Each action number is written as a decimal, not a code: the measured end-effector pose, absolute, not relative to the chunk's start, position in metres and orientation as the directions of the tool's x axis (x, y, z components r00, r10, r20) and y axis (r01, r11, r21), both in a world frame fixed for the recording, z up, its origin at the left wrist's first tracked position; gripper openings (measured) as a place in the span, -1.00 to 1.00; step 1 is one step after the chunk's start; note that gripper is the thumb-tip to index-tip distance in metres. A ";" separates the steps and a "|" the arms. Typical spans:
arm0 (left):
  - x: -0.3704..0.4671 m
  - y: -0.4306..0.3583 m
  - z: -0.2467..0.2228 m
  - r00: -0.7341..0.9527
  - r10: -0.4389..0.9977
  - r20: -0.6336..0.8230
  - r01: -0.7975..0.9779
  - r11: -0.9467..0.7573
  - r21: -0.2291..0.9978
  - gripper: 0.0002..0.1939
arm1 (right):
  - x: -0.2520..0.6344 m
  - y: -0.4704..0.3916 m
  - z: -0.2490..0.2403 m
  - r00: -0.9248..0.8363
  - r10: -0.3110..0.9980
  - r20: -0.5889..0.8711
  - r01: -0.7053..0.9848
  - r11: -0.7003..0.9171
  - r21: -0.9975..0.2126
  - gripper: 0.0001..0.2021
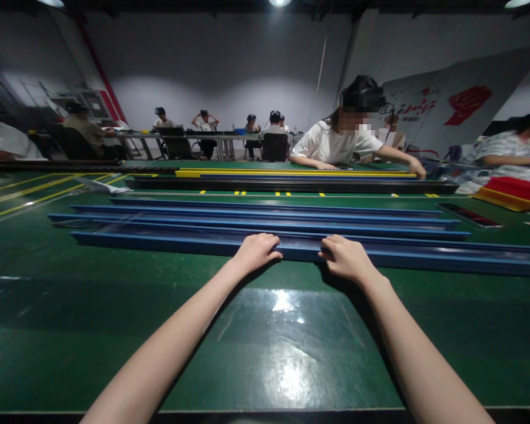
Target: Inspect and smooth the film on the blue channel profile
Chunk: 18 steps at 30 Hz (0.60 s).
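Note:
A long blue channel rail [424, 259] lies crosswise on the green table, the nearest of several. My left hand [257, 250] grips its near wall left of the middle, fingers curled over the top edge and thumb on the front face. A short way to the right, my right hand [345, 256] is closed on the same wall, its fingers bent over the edge. The parts of the fingers inside the channel are hidden. Just behind lie more blue rails [265, 221], roughly parallel and close together.
Further back lie a black rail [291, 185] and a yellow rail [229, 172], where a co-worker [340, 141] in a white shirt leans over. A phone [470, 215] lies at the right, near red and yellow trays [512, 191]. Clear film covers the green table [92, 341].

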<state>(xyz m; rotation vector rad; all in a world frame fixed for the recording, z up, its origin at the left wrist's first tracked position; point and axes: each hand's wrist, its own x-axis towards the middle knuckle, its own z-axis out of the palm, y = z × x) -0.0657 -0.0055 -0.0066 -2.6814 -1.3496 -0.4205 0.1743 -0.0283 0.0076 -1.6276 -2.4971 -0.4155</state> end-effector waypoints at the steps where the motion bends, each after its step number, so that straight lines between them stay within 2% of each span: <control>1: -0.066 -0.006 -0.007 0.566 0.769 0.297 0.803 -0.596 0.016 -0.76 | 0.173 -0.029 0.007 -0.415 0.871 0.263 0.909 0.385 0.159 -0.81; 11: -0.066 -0.005 -0.007 0.573 0.760 0.305 0.802 -0.597 -0.018 -0.75 | 0.151 -0.027 -0.005 -0.493 0.803 0.334 0.870 0.459 0.180 -0.69; 18: -0.065 -0.006 -0.007 0.578 0.757 0.305 0.800 -0.600 -0.029 -0.75 | 0.148 -0.022 -0.006 -0.483 0.800 0.356 0.875 0.454 0.166 -0.74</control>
